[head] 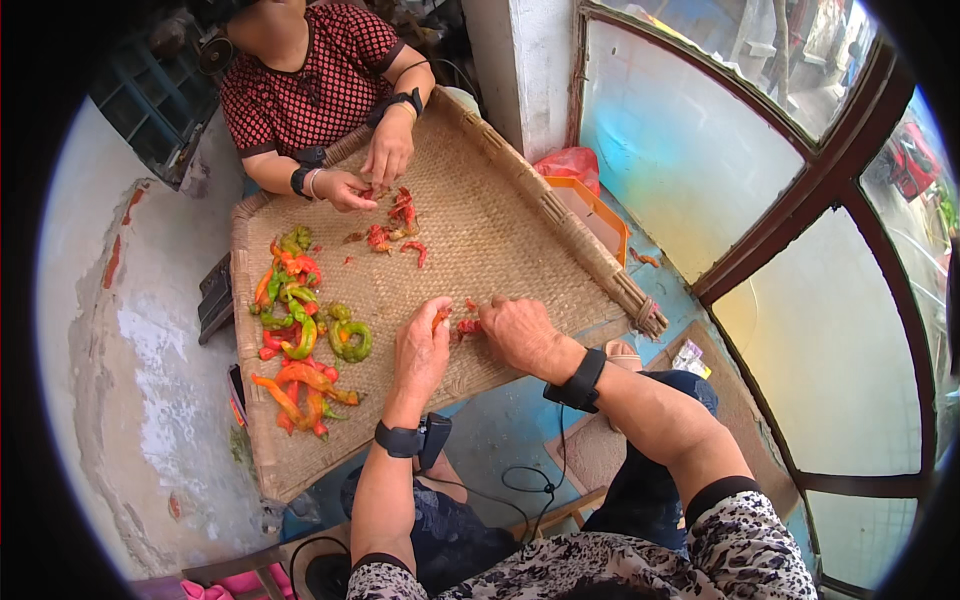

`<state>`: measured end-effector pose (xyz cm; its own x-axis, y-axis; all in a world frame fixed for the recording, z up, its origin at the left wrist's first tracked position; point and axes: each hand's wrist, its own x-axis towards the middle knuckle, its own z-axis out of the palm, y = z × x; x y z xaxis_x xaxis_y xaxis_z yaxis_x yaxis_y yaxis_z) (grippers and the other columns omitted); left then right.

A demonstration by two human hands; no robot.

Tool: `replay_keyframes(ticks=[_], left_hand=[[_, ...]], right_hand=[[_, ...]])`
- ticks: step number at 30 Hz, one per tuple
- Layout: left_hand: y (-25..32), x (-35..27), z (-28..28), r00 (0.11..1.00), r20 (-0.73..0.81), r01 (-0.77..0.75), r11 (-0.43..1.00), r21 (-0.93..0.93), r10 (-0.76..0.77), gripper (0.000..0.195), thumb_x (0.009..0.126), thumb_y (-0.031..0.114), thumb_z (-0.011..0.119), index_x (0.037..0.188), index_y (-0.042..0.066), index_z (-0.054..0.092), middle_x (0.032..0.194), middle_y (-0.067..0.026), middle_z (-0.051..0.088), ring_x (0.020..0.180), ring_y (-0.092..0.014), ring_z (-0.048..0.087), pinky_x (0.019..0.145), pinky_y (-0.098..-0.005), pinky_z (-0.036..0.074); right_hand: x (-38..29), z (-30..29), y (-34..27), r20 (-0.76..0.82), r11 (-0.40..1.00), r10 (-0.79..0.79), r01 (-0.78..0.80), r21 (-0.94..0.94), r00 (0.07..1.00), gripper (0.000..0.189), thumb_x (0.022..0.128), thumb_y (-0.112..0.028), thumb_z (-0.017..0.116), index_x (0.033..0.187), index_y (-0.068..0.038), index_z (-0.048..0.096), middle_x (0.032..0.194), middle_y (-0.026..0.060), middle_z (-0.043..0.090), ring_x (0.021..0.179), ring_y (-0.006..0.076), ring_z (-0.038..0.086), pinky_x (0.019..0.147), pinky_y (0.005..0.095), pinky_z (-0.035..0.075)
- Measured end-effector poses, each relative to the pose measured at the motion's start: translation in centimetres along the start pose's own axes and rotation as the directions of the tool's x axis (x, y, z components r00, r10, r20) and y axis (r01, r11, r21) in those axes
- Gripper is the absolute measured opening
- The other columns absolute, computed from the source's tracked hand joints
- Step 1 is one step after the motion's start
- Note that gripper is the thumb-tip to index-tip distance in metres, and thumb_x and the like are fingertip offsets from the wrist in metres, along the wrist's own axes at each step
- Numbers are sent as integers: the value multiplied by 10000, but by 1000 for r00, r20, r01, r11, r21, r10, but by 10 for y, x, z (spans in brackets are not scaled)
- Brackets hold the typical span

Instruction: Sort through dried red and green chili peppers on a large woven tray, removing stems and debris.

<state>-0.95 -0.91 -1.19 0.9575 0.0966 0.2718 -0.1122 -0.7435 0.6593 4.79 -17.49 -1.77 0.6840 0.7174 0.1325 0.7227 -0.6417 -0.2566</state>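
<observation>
Over the near edge of a woven tray (510,225), my left hand (420,352) pinches an orange-red chili pepper (441,318) between thumb and fingers. To its right is my right hand (521,330), its fingers curled down beside dried red chili pieces (469,327) on the weave. Its fingertips are hidden, so a grip cannot be made out. Fresh green, orange and red peppers (300,330) are heaped along the tray's left side, and a coiled green pepper (350,340) lies closer to my left hand. Shrivelled red chilies (403,208) form a small pile farther back.
Across the tray, another person's hands (375,169) handle a red chili. The tray has a raised, bound rim (555,202). An orange-edged box (589,214) and a red plastic bag (570,169) sit by the window. A black cable (551,487) hangs below my wrists.
</observation>
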Motion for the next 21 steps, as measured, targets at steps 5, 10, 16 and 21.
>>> replay_keyframes(ticks=[5,10,16,21], left_hand=[[6,0,3,997,16,71,997,37,-71,420,856,56,585,1265,66,490,989,-187,647,889,-326,645,780,-401,505],[-1,-3,7,994,-50,95,995,9,-94,424,841,66,610,1250,76,500,1001,-204,655,881,-344,652,766,-406,519],[2,-1,3,998,-5,60,997,-41,-60,250,829,51,592,1080,46,586,933,-171,672,848,-316,661,747,-395,519],[-1,0,4,999,-31,22,997,-80,-24,217,821,44,581,1038,46,593,899,-154,674,808,-303,658,730,-391,514]], right_hand=[[-4,-1,13,5,998,-51,51,24,999,178,792,-106,594,938,-4,592,859,180,637,752,337,666,622,417,543],[-5,-26,27,-292,995,56,-27,101,955,101,778,-62,591,856,-28,536,803,173,601,708,350,630,603,442,519],[-3,-60,101,-656,947,306,-148,287,690,41,819,-28,565,790,-35,537,751,185,573,696,392,588,619,458,472],[-6,-47,157,-661,916,402,-282,286,634,17,815,-28,568,800,-26,560,736,193,595,710,397,591,650,455,469]])
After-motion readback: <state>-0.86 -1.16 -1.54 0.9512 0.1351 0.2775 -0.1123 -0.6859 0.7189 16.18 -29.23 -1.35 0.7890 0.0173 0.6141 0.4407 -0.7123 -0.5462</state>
